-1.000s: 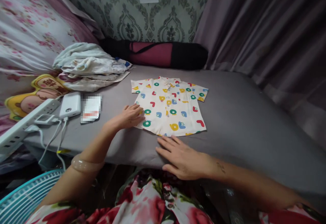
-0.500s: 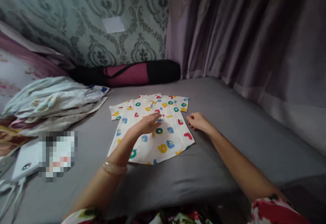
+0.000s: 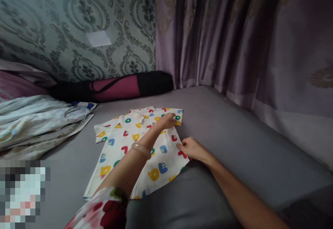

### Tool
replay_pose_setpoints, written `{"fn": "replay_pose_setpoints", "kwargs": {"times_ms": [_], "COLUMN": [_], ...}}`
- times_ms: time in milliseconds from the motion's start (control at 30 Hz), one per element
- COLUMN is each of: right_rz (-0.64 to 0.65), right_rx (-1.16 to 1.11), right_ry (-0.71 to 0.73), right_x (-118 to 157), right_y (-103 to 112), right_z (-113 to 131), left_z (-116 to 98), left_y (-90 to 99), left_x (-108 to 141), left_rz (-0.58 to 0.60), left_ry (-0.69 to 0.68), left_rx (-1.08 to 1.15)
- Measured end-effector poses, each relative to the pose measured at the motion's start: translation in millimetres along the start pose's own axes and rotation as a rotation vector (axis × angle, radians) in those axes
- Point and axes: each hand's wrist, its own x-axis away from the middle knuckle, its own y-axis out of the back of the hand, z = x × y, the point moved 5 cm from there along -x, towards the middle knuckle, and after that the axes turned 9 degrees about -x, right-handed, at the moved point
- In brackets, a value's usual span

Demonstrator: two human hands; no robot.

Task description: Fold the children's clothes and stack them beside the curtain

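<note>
A white short-sleeved shirt (image 3: 122,137) with a collar and red, blue, yellow and green letter-like prints lies spread flat on the grey bed sheet (image 3: 234,145). My left hand (image 3: 168,120) reaches across it to the base of the sleeve on the right, its fingers curled in on the cloth there. A pale bangle (image 3: 142,150) circles that wrist, and the forearm hides part of the shirt's front. Lower down, my right hand (image 3: 191,148) pinches the shirt's right side edge a little above the hem, thumb on top.
Crumpled pale cloths (image 3: 39,121) are heaped at the left. A long black and maroon bag (image 3: 117,86) lies along the patterned wall (image 3: 85,17). Purple curtains (image 3: 203,34) hang at the back right. A blurred-out patch covers the lower left corner.
My left hand has moved from above the shirt's middle to the right sleeve's base. My right hand has gone from beside the shirt to its side edge and pinches it. The view has shifted right.
</note>
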Motion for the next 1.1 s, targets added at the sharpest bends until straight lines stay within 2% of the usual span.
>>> {"fn": "replay_pose_setpoints", "kwargs": {"times_ms": [133, 267, 400, 667, 767, 933, 1100], "right_rz": [-0.001, 0.006, 0.022, 0.023, 0.021, 0.042, 0.048], "right_rx": [0.046, 0.106, 0.112, 0.135, 0.127, 0.048, -0.011], "right_ry": [0.037, 0.073, 0.073, 0.070, 0.077, 0.116, 0.161], "right_x": [8.1, 14.5, 17.7, 20.9, 22.1, 25.6, 27.7], "right_y": [0.8, 0.7, -0.3, -1.4, -1.4, -1.9, -6.0], "right_z": [3.3, 6.3, 5.9, 7.1, 7.9, 11.8, 16.5], "left_z": [-20.1, -34.1, -37.4, -39.2, -27.9, 10.2, 46.2], "left_y": [-8.0, -15.4, -20.2, -20.8, -16.1, -0.8, 21.5], "left_x": [-28.5, -46.5, -56.6, -65.4, -66.2, -63.4, -43.3], "left_rz": [-0.012, -0.044, -0.069, -0.076, -0.111, -0.160, -0.212], "left_ry": [0.067, 0.168, 0.281, 0.324, 0.393, 0.534, 0.622], "left_rx": [-0.030, -0.072, -0.129, -0.020, 0.104, 0.434, 0.831]}}
